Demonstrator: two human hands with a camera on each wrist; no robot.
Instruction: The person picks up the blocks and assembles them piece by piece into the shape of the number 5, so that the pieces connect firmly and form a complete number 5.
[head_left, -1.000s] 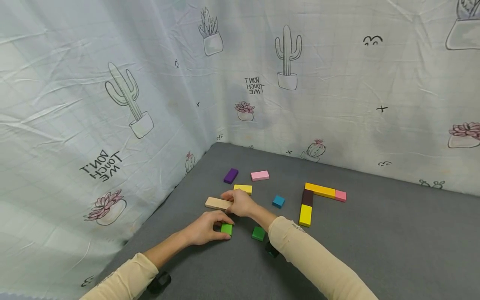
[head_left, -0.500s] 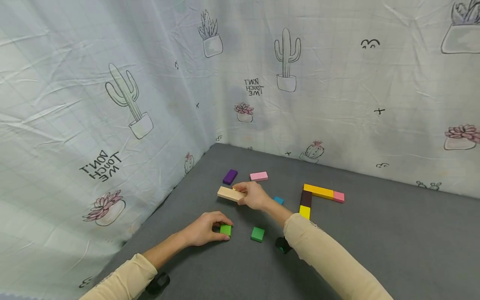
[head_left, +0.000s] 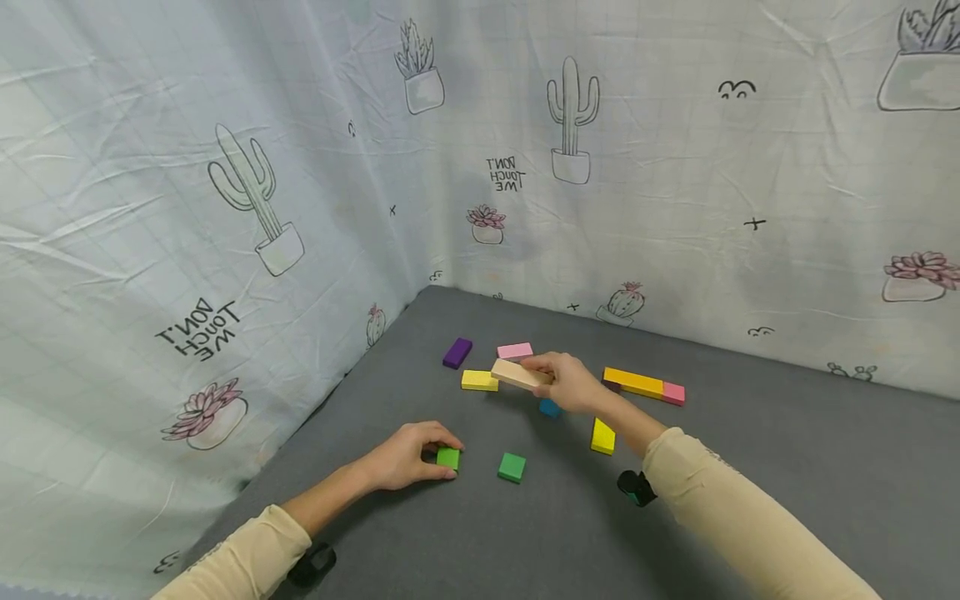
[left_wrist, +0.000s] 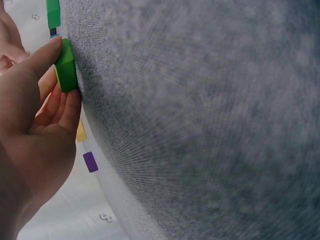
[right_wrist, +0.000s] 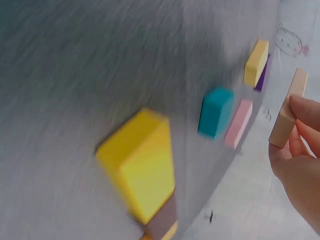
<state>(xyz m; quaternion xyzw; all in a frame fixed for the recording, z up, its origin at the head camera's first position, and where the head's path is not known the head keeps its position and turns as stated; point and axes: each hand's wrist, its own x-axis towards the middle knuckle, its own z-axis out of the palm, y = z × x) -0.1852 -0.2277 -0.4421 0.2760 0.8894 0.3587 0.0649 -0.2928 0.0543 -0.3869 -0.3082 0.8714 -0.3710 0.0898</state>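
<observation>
My right hand (head_left: pixel 570 383) holds a plain wooden block (head_left: pixel 516 374) above the grey table, over the blue block (head_left: pixel 550 408). In the right wrist view, thumb and fingers pinch one end of that wooden block (right_wrist: pixel 290 111). Low at the left, my left hand (head_left: pixel 408 457) has a light green block (head_left: pixel 448 458) between thumb and fingers. The left wrist view shows this light green block (left_wrist: pixel 66 67) against the table surface. A darker green block (head_left: pixel 512 467) lies a little to its right.
Behind the hands lie a purple block (head_left: pixel 457 352), a pale yellow block (head_left: pixel 480 381) and a pale pink block (head_left: pixel 514 351). On the right, an orange-yellow block (head_left: pixel 633 382), a pink block (head_left: pixel 673 393) and a bright yellow block (head_left: pixel 603 436) belong to an angled row, partly covered by my right arm.
The wooden block has been lifted off the table and carried rightward in my right hand. My left hand stays at the light green block.
</observation>
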